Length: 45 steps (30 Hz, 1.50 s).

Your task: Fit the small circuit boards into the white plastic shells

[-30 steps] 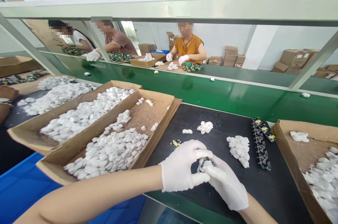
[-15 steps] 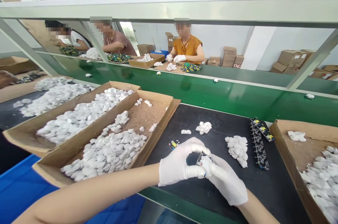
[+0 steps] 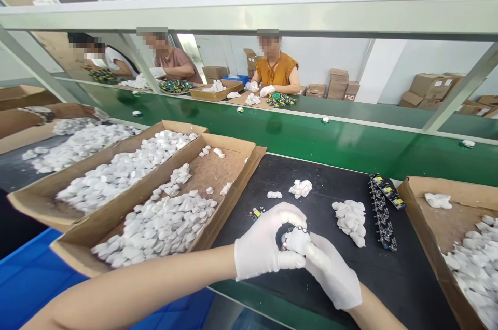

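Lower centre: your left hand (image 3: 261,249) pinches small board (image 3: 285,240) in curled fingers, white lump (image 3: 298,241) already on it, right hand (image 3: 337,273) fingers narrow, holding lump

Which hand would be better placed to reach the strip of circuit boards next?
Probably the right hand: it is nearer the strip than the left hand, though both touch the white piece.
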Motion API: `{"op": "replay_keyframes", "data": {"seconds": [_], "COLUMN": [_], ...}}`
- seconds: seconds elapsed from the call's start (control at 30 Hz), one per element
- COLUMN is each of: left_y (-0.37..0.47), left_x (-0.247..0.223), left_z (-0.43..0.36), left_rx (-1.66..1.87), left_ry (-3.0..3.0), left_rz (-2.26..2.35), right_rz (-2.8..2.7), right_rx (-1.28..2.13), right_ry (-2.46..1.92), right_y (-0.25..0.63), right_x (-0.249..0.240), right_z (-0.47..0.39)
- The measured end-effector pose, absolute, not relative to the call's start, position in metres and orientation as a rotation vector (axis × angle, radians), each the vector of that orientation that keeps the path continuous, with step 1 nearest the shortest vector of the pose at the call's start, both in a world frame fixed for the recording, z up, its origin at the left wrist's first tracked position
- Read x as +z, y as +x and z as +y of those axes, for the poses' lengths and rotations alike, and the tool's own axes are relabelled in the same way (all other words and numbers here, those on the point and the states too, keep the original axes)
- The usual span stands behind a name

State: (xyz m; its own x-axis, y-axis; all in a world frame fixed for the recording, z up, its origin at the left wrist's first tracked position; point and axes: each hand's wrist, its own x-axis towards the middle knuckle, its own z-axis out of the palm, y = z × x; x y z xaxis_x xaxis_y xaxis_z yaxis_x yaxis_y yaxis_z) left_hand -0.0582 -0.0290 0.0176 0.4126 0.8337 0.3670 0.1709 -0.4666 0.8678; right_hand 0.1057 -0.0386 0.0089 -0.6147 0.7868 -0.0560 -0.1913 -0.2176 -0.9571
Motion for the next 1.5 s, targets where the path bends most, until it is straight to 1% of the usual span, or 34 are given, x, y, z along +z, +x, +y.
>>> {"op": "replay_keyframes", "data": {"seconds": [0.13,0.27,0.33,0.6,0.7,0.87,1.17,1.3,1.5], "left_y": [-0.056,-0.054,-0.054,-0.056,-0.059,-0.061,-0.059,-0.059,-0.059], "left_x": [0.016,0.02,0.025,0.026,0.023,0.027,0.032,0.034,0.031], "left_z": [-0.035,-0.041,-0.042,-0.039,-0.038,-0.036,-0.038,-0.038,-0.038], "left_rx": [1.091,1.055,1.014,0.945,0.974,1.085,1.06,1.018,1.029], "left_ry": [1.825,1.707,1.671,1.668,1.763,2.056,2.249,2.226,2.059], "left_rz": [0.744,0.671,0.659,0.815,0.801,0.705,0.688,0.652,0.801], "right_rz": [-1.502,-1.358,-1.317,-1.184,-1.303,-1.599,-1.681,-1.63,-1.622], "right_rx": [1.911,1.995,1.991,1.955,1.914,1.723,1.59,1.56,1.569], "right_ry": [-0.718,-0.477,-0.449,-0.519,-0.588,-0.692,-0.797,-0.839,-0.823], "right_y": [0.107,0.106,0.106,0.107,0.109,0.109,0.105,0.104,0.108], "right_x": [0.015,0.014,0.013,-0.002,0.002,0.014,0.015,0.012,0.002], "right_z": [-0.04,-0.04,-0.04,-0.04,-0.041,-0.038,-0.041,-0.04,-0.038]}}
